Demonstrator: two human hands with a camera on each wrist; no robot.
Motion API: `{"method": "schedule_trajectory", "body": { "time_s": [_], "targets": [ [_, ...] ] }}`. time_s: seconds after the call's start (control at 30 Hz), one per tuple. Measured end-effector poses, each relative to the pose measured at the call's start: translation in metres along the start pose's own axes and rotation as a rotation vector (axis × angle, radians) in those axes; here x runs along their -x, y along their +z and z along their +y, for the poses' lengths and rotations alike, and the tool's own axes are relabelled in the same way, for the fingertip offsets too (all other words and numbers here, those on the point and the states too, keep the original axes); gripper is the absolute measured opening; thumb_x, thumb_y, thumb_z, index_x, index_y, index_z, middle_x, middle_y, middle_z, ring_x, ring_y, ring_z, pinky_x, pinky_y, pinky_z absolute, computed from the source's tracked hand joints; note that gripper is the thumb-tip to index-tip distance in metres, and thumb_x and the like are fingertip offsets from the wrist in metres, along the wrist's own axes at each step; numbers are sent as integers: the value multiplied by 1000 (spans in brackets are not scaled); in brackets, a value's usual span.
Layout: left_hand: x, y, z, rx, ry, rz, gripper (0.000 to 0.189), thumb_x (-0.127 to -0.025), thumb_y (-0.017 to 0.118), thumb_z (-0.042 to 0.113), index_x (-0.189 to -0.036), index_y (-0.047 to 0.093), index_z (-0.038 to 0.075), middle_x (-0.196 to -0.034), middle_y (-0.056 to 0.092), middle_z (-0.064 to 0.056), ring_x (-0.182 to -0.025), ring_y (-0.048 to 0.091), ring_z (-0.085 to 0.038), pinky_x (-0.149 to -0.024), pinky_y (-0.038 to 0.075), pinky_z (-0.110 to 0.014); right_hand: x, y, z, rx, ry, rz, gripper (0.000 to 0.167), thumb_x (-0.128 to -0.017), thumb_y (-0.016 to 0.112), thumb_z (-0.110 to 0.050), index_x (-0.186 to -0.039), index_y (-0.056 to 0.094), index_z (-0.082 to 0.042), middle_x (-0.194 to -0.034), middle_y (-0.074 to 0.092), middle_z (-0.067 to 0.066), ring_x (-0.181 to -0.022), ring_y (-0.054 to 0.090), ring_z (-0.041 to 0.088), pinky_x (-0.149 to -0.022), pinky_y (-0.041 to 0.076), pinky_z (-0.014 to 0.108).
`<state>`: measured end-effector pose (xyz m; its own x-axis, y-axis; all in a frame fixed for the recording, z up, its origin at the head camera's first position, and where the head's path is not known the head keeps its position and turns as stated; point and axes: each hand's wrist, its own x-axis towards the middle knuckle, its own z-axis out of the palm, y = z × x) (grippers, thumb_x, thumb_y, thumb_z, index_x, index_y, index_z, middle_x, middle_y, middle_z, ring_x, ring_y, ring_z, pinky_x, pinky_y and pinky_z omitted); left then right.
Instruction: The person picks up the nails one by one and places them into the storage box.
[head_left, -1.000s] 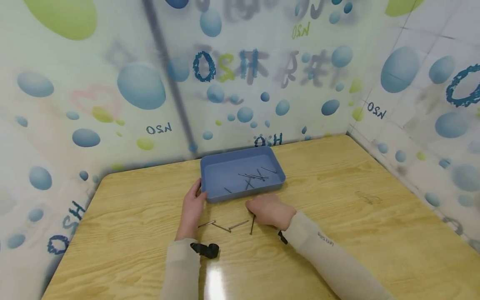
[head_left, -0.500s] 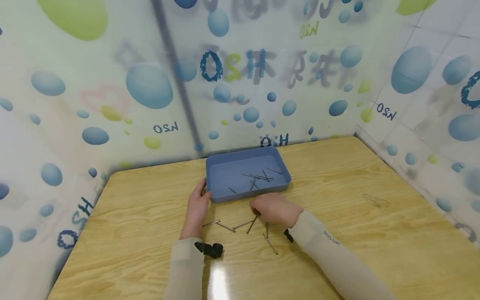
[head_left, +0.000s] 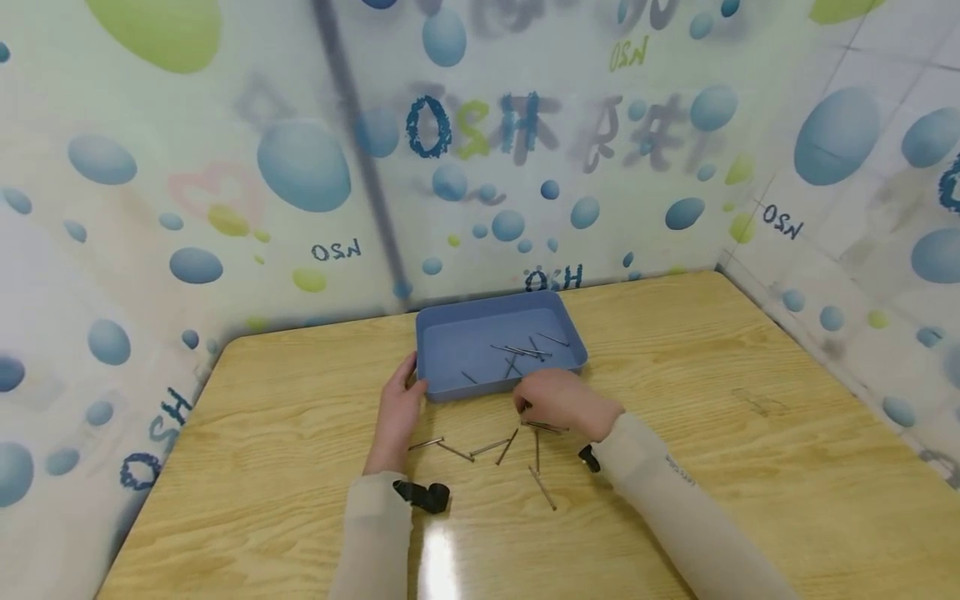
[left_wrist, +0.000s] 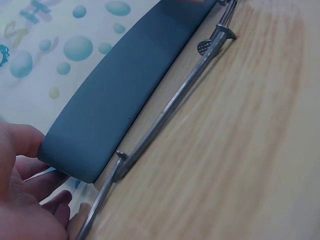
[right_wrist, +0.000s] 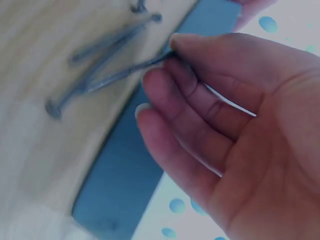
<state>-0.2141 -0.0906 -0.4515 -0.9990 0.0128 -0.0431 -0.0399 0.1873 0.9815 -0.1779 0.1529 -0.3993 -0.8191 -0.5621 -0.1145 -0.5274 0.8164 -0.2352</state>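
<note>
A shallow blue tray [head_left: 480, 333] holds several loose nails [head_left: 525, 352] on its floor. My left hand [head_left: 397, 412] holds the tray's near-left corner, thumb at the front and fingers along the end. In front of the tray my right hand [head_left: 566, 400] pinches a nail [right_wrist: 125, 74] by one end between thumb and fingertips, seen in the right wrist view. Its other fingers are loosely bent. Below that hand, several more nails lie loose on the table, among them a slanted nail [head_left: 507, 447] and a lower one [head_left: 542, 488].
The wooden table [head_left: 300, 500] meets a patterned wall [head_left: 480, 183] behind the tray and another at the right. A black wrist camera [head_left: 423, 497] is on the left wrist, and another [head_left: 589, 458] on the right.
The right hand has shifted slightly right and toward the tray. The slanted nail that was at its fingertips now lies apart from it, and another nail shows at the hand. The left hand stays at the tray.
</note>
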Motion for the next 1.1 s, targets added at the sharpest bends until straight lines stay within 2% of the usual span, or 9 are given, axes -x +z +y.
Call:
{"method": "schedule_trajectory", "body": {
  "time_s": [0.13,0.23,0.4,0.5,0.63,0.67,0.77,0.9,1.1],
  "targets": [
    [0,1,1,-4,5,9,53,-91,45,11,-141,28,14,-144,26,0,-132,18,-17,-103,22,-36,4,-8,7,-24,5,27,12,-85,57,-15,-90,68,-16,-85,61,-9,-75,55,7,-66,45,26],
    [0,1,1,-10,11,9,53,-91,45,10,-141,28,13,-144,26,-1,-132,19,-18,-103,22,-36,5,-13,14,-36,13,52,11,-86,57,-18,-91,67,-17,-84,60,-11,-74,54,6,-66,45,25],
    [1,1,2,-11,1,9,53,-92,44,12,-142,27,15,-144,25,2,-132,18,-16,-103,23,-35,5,-19,22,-156,-20,58,11,-87,58,-22,-93,65,-18,-80,57,-13,-69,52,4,-64,44,25],
    [1,0,2,-6,-2,3,53,-92,44,13,-142,27,15,-144,24,2,-132,16,-16,-103,23,-36,4,-20,27,-355,-83,34,11,-88,56,-23,-94,62,-16,-78,61,-3,-67,56,13,-65,46,32],
    [0,1,2,-1,-12,2,53,-92,44,14,-142,27,17,-144,24,4,-132,16,-15,-104,22,-36,3,-21,33,-724,-132,0,18,-88,56,-24,-100,60,-10,-84,62,14,-72,58,30,-69,47,46],
    [0,1,2,3,-14,2,52,-92,44,14,-142,27,18,-144,25,4,-132,16,-14,-104,22,-36,3,-21,34,-806,-132,1,20,-88,57,-24,-101,60,-9,-87,62,17,-75,58,34,-71,47,49],
    [0,1,0,7,-22,0,52,-92,44,15,-142,27,19,-144,24,5,-132,16,-14,-104,22,-36,3,-21,35,-956,-125,32,28,-87,58,-23,-105,59,-2,-94,62,16,-86,57,39,-77,44,51],
    [-1,1,-1,9,-24,-4,53,-93,44,15,-142,26,19,-144,24,4,-132,17,-16,-103,23,-37,4,-23,33,-996,-97,93,26,-87,57,-18,-106,61,0,-97,63,11,-91,56,36,-79,45,49],
    [-1,1,0,3,-21,11,53,-92,44,14,-142,27,17,-144,24,3,-132,17,-16,-103,23,-36,5,-30,26,-986,-79,159,25,-89,54,-13,-107,60,2,-97,62,20,-80,57,29,-72,47,45]
  ]
}}
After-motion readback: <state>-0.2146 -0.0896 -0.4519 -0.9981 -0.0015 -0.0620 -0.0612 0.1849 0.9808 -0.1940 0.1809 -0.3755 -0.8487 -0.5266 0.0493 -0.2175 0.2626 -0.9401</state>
